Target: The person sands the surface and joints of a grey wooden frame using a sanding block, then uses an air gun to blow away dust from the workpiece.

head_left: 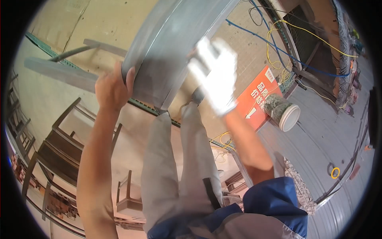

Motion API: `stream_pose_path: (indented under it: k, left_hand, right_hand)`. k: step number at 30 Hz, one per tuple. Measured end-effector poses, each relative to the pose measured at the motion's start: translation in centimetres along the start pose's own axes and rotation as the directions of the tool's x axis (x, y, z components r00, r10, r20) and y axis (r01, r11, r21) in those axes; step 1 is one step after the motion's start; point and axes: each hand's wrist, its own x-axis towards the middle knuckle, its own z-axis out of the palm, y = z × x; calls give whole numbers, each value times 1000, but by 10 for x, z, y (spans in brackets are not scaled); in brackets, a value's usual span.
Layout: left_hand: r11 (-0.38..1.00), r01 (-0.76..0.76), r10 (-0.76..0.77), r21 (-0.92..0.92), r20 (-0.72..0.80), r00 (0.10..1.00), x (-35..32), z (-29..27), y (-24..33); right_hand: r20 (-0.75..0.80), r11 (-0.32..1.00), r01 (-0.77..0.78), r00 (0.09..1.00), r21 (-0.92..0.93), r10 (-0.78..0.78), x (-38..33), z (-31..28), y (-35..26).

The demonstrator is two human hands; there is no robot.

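A wide, curved grey panel (167,47) fills the upper middle, with a thin light line running along it. It appears to belong to a chair-like frame, whose grey bars (63,71) stick out to the left. My bare left hand (113,87) is closed round the panel's left edge, its thumb on the near face. On my right hand (215,73) is a white glove, smeared by motion, at the panel's right edge. Its fingers are too blurred to read, and whether they hold anything is hidden.
Dark brown chairs (61,151) stand at the lower left. To the right are a red printed board (254,99), a stained white bucket (289,117) on its side, and yellow and blue hoses (314,72). A ridged grey surface (318,147) lies beyond.
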Motion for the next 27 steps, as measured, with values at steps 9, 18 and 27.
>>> stream_pose_path:
  k: [9, 18, 27]
  left_hand:
    - [996, -78, 80, 31, -52, 995, -3, -1, -7]
    - [989, -24, 19, 145, 34, 999, -7, 2, -12]
    - [836, -525, 526, -159, 500, 688, 36, -70, -55]
  right_hand:
    - [-217, 982, -180, 958, 54, 188, 65, -8, 59]
    - [-250, 964, -267, 933, 4, 260, 56, 0, 42]
    - [302, 962, -52, 953, 269, -33, -103, -15, -87]
